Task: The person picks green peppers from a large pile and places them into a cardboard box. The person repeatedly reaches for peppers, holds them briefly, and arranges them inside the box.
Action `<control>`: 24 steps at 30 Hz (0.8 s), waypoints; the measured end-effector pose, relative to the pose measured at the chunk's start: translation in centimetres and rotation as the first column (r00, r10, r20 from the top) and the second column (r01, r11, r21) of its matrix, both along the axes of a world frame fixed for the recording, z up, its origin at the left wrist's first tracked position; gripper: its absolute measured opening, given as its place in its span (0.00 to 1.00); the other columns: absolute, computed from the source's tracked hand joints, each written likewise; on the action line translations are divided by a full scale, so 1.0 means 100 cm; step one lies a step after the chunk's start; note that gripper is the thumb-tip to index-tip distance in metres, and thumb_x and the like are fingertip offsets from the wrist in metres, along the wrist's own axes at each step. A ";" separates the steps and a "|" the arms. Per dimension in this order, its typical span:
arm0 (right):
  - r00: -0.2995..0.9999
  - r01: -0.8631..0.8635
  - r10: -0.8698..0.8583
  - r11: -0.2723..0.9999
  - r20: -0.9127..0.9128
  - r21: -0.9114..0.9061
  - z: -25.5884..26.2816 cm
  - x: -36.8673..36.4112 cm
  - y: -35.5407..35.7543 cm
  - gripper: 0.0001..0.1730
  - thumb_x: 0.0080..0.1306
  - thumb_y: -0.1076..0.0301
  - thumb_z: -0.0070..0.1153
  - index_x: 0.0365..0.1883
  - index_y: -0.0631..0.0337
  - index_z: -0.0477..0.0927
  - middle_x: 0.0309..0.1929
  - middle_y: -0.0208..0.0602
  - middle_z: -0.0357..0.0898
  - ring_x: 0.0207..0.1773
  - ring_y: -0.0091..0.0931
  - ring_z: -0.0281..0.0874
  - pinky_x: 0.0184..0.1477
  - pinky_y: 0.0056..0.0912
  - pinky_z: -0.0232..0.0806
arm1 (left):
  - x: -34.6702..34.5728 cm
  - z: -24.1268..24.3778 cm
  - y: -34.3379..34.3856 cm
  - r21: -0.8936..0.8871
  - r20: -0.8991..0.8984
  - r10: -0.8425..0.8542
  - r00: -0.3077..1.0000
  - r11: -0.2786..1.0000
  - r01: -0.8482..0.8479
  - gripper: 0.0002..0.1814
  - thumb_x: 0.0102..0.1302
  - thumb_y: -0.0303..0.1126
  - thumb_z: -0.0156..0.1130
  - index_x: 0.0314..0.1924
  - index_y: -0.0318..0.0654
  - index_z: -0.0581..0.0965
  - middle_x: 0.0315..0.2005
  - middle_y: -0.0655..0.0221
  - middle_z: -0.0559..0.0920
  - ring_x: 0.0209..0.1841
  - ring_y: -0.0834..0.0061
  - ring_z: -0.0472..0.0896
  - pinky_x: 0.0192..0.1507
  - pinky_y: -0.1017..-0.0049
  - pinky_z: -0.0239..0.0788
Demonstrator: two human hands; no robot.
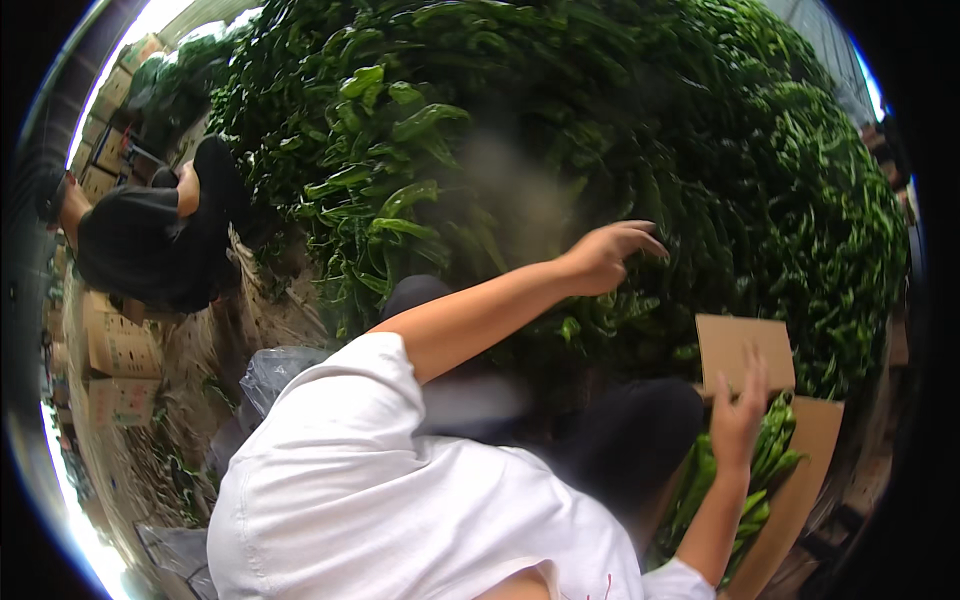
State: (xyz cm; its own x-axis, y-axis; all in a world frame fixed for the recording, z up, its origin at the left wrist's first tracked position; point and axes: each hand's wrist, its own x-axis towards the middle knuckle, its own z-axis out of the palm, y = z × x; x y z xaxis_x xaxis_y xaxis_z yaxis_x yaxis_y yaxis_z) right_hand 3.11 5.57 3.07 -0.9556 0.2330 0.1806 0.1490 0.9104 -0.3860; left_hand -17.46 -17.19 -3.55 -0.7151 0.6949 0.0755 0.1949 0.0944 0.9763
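Note:
My left hand point(611, 256) is stretched out above a large pile of long green peppers point(405, 187), fingers partly bent and nothing visible between them. At the lower right my right hand point(739, 412) is over an open cardboard box point(806, 457), its fingers spread in front of a raised flap point(739, 345); whether they touch the flap is unclear. Green peppers point(776, 450) lie inside the box, partly hidden by my right hand and forearm. Part of the pile near the middle is blurred.
At the far left another person point(142, 240) in dark clothes sits beside the pile. Printed cardboard boxes point(124, 345) stand behind that person. Clear plastic bags point(281, 375) lie by my left side, and wrinkled sheeting point(199, 367) covers the floor. My dark-clothed knees are between the pile and me.

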 end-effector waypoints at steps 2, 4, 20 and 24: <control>0.964 -0.266 0.266 0.964 -0.003 -0.016 -0.016 -0.078 -0.045 0.29 0.64 0.69 0.56 0.64 0.64 0.67 0.68 0.51 0.61 0.71 0.45 0.57 0.70 0.45 0.52 | -0.024 -0.027 -0.064 0.100 0.212 0.194 0.958 0.971 -0.219 0.40 0.42 0.03 0.37 0.52 0.40 0.80 0.71 0.57 0.57 0.73 0.59 0.54 0.72 0.72 0.50; 0.899 -0.437 0.438 0.898 0.001 0.043 -0.035 -0.143 -0.072 0.30 0.63 0.68 0.57 0.63 0.65 0.67 0.67 0.51 0.63 0.71 0.45 0.56 0.69 0.45 0.53 | -0.030 -0.020 -0.103 -0.133 0.042 0.367 0.929 0.924 -0.359 0.39 0.44 0.08 0.40 0.58 0.40 0.75 0.71 0.54 0.57 0.74 0.56 0.53 0.72 0.66 0.49; 0.842 -0.493 0.398 0.842 0.363 0.220 -0.204 -0.554 -0.275 0.25 0.66 0.57 0.51 0.58 0.61 0.72 0.62 0.50 0.69 0.65 0.44 0.66 0.64 0.44 0.61 | -0.145 -0.163 -0.326 -0.565 -0.748 0.204 0.632 0.304 -0.767 0.49 0.59 0.56 0.63 0.74 0.55 0.49 0.74 0.56 0.37 0.74 0.43 0.32 0.67 0.32 0.31; 0.823 -0.441 0.294 0.870 0.485 0.220 -0.265 -0.653 -0.214 0.31 0.66 0.57 0.48 0.66 0.58 0.66 0.67 0.50 0.65 0.67 0.43 0.64 0.68 0.43 0.58 | -0.115 -0.183 -0.304 -0.722 -0.541 0.027 0.841 0.499 -0.480 0.48 0.61 0.58 0.59 0.75 0.53 0.49 0.74 0.54 0.38 0.74 0.41 0.30 0.66 0.31 0.26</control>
